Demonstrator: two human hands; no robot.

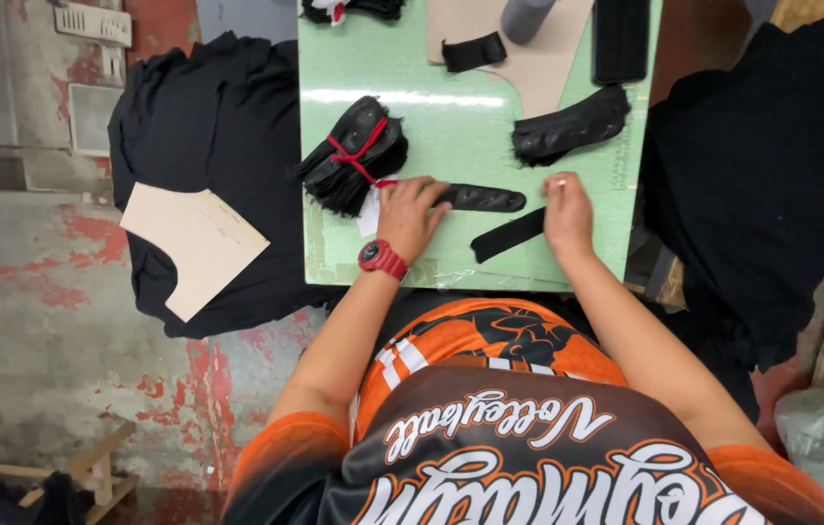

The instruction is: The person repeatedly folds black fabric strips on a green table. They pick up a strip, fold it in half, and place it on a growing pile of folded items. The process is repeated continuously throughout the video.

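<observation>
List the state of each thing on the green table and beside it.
Left hand: flat on a black strip.
Right hand: resting on an angled black strip.
Bundle: tied with red cord.
Loose stack: untied.
Cardboard pattern: lying on black cloth.

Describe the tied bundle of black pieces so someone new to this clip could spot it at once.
Start at the green table in front of the person. Near its left edge, just beyond the left hand with the red watch, lies the bundle of stacked black pieces. Unlike the loose black pieces nearby, it alone is bound with a red cord.
</observation>
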